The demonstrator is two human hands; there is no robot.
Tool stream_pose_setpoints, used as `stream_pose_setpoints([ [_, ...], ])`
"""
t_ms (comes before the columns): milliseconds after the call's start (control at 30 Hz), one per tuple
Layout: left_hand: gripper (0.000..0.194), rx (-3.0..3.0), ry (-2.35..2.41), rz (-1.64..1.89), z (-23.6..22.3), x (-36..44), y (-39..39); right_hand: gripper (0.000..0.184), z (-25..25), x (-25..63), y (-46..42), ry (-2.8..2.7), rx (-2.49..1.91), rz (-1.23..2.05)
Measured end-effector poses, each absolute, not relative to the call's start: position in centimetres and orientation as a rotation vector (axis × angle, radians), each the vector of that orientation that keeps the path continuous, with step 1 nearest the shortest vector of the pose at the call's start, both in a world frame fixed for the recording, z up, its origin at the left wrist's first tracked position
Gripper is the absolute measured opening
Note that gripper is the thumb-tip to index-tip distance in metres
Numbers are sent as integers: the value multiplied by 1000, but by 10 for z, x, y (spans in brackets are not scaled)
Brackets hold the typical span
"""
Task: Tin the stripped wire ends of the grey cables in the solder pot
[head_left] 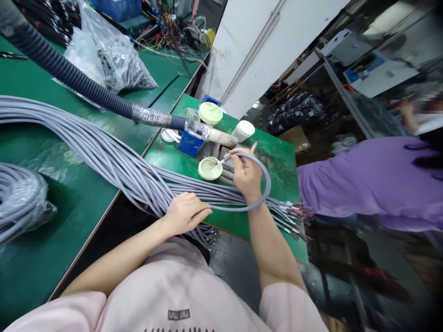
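My right hand (246, 173) pinches a grey cable (267, 177) near its stripped end. The cable's thin bare wires point down over a small round tub (210, 168) with pale contents; I cannot tell whether they touch them. From that hand the cable loops right and back under the wrist toward my left hand (187, 212). My left hand lies on the thick bundle of grey cables (114, 152), thumb and fingers closed around the looped cable. At the right end of the bundle, stripped coloured wire ends (297, 216) fan out near the table edge.
A ribbed hose (104, 94) crosses from upper left, its nozzle (223, 137) above the tub. Nearby stand a blue box (191, 142), a second tub (210, 113) and a white cup (244, 131). A plastic bag (114, 60) lies behind. A person in purple (374, 180) is at right.
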State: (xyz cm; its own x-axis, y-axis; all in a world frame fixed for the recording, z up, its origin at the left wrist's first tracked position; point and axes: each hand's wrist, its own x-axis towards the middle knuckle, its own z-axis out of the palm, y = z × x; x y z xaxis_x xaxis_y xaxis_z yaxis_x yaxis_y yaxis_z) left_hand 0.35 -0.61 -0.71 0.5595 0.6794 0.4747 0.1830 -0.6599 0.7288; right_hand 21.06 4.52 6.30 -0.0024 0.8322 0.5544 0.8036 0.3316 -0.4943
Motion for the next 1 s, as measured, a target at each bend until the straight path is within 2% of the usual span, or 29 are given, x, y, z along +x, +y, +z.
stream_pose_setpoints([
  [167, 24, 2186, 704, 1014, -5, 3, -6, 20, 73, 235, 38, -1690, -1505, -161],
  [333, 23, 2208, 693, 1036, -5, 4, -6, 21, 56, 267, 51, -1657, -1577, -282],
  [800, 26, 2264, 713, 1022, -4, 4, -5, 21, 28, 294, 83, -1654, -1652, -246],
  [1000, 19, 2131, 692, 1050, -4, 4, -5, 19, 24, 294, 87, -1664, -1681, -204],
])
